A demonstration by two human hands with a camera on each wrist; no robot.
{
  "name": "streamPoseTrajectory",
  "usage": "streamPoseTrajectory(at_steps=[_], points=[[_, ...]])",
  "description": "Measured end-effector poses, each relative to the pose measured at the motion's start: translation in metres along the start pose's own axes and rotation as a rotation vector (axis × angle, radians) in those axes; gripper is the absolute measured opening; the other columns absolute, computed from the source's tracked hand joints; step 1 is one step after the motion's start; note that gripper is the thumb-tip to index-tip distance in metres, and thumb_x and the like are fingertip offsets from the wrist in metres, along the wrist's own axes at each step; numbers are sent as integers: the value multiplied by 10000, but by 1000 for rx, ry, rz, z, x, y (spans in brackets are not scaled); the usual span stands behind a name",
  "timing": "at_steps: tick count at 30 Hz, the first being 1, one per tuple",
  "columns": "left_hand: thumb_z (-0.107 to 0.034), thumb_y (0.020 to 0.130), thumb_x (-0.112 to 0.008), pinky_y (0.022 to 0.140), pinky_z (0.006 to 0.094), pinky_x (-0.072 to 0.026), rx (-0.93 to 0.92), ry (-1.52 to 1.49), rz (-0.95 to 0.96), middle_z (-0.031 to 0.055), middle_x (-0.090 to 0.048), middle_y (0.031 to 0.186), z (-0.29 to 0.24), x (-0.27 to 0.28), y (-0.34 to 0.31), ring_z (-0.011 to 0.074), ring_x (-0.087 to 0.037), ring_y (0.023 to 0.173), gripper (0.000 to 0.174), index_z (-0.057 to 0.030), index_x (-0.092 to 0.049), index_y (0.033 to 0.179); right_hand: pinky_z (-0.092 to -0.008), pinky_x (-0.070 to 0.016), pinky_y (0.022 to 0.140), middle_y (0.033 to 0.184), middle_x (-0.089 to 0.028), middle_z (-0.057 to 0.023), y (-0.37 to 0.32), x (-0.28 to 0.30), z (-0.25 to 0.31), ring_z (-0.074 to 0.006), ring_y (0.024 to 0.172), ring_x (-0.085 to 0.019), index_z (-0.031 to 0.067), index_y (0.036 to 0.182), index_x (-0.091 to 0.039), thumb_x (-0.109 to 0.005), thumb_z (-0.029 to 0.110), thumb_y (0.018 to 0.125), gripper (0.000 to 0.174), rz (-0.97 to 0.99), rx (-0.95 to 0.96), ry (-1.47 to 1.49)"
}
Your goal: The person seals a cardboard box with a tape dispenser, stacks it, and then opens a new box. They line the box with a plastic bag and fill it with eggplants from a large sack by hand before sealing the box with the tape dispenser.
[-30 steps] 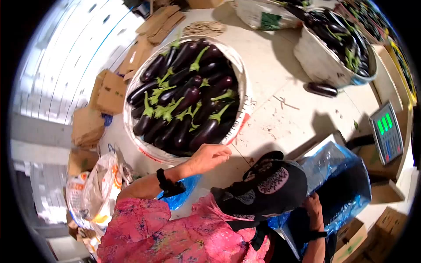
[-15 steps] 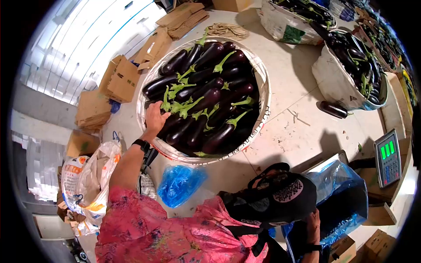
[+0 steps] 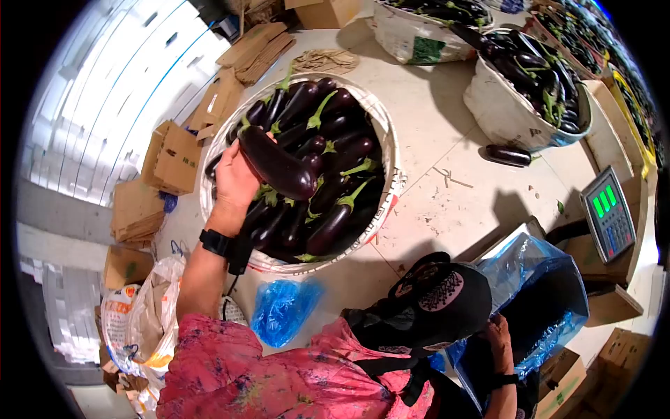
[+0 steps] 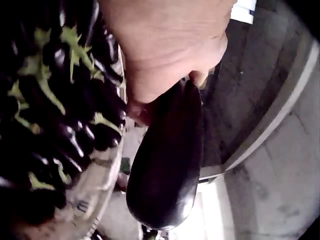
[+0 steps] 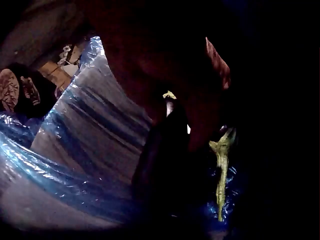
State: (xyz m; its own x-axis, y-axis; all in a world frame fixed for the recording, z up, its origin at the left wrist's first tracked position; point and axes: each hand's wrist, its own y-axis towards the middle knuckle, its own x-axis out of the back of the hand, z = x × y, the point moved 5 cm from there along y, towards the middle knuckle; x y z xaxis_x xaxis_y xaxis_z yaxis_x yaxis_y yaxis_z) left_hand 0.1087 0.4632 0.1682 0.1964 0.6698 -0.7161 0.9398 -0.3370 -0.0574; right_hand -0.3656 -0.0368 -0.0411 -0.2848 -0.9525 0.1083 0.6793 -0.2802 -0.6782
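Note:
My left hand (image 3: 236,180) grips a dark purple eggplant (image 3: 280,165) near its stem end, above a round white sack (image 3: 391,133) packed with eggplants. In the left wrist view the held eggplant (image 4: 167,165) hangs with its thick end down, beside the sack's rim. My right hand (image 3: 500,339) is down inside a box lined with blue plastic (image 3: 516,272). The right wrist view is very dark there; the fingers of that hand close about a dark eggplant (image 5: 161,160), and a green stem (image 5: 221,175) shows beside it.
A scale display (image 3: 611,213) stands at the right above the lined box. Another sack of eggplants (image 3: 502,115) is at the upper right, with a loose eggplant (image 3: 508,155) on the floor. A blue plastic bag (image 3: 285,311) lies below the round sack; cardboard boxes (image 3: 169,157) line the left.
My left hand moved from the sack's near rim to its left side, then lifted an eggplant out of the pile. The right hand stays in the lined box.

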Motion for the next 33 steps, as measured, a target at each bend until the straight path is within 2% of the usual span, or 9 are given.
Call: streamPoseTrajectory(at_steps=[2, 5, 8, 11, 13, 25, 27, 29, 33], points=[[-311, 1012, -438, 1101, 494, -392, 38, -18, 90, 214, -589, 1290, 24, -24, 10, 349, -564, 1193, 538, 55, -441, 1405, -282, -547, 701, 997, -647, -81, 0, 2, -4, -170, 833, -652, 4, 1325, -482, -570, 206, 988, 403, 1, 42, -47], [-417, 1032, -404, 923, 477, -531, 91, 34, 79, 166, -672, 1074, 54, -64, 13, 297, -659, 969, 531, -16, -517, 1360, -320, -507, 544, 776, -666, -91, 4, 3, 3, -184, 624, -651, 9, 900, -588, -587, 178, 945, 175, -80, 148, -140], [-446, 1030, -368, 809, 422, -572, 124, 80, 85, 149, -663, 1020, 73, -89, 10, 262, -658, 901, 568, -11, -503, 1369, -324, -491, 561, 726, -650, -101, 9, 5, 2, -178, 645, -649, 1, 857, -600, -608, 173, 927, 186, -91, 74, -170], [-436, 1027, -353, 776, 396, -575, 178, 14, 149, 134, -629, 1027, 92, -128, 5, 244, -637, 885, 576, -2, -487, 1382, -335, -483, 584, 719, -643, -108, 8, 14, 16, -175, 675, -647, -2, 852, -607, -632, 182, 915, 196, -151, 187, -484], [-431, 1016, -363, 757, 375, -572, 268, -93, 279, 123, -588, 1060, 107, -160, 2, 223, -612, 871, 599, 13, -440, 1410, -310, -462, 603, 786, -673, -66, -18, 8, 57, -146, 691, -603, -7, 882, -627, -634, 219, 948, 235, -90, 148, -14], [-455, 1027, -302, 839, 382, -565, 445, 83, 549, 152, -654, 1044, 214, -324, -38, 254, -679, 907, 598, 15, -499, 1339, -330, -480, 939, 1264, -614, -101, -120, 8, 225, -198, 1115, -604, 37, 1377, -520, -654, 371, 941, 564, -160, 439, 140], [-404, 1046, -346, 938, 382, -528, 626, 127, 737, 142, -614, 1176, 243, -361, -69, 235, -640, 1022, 558, 14, -426, 1407, -374, -463, 994, 1314, -579, -135, -145, -3, 256, -208, 1168, -567, 22, 1447, -425, -782, 217, 860, 714, -98, 575, 250], [-365, 1049, -425, 1013, 374, -478, 568, 215, 671, 115, -615, 1221, 283, -380, -93, 210, -611, 1116, 491, -5, -468, 1381, -364, -502, 936, 1223, -627, -141, -159, -12, 270, -201, 1096, -614, 10, 1399, -456, -824, 231, 818, 722, -108, 684, 276], [-227, 992, -577, 1030, 319, -429, 150, 966, 1228, 100, -578, 1240, 306, -411, -120, 161, -528, 1201, 400, 15, -532, 1306, -317, -541, 788, 953, -676, -113, -161, 7, 227, -175, 876, -668, -1, 1203, -528, -851, 277, 771, 607, -395, 529, 102]])
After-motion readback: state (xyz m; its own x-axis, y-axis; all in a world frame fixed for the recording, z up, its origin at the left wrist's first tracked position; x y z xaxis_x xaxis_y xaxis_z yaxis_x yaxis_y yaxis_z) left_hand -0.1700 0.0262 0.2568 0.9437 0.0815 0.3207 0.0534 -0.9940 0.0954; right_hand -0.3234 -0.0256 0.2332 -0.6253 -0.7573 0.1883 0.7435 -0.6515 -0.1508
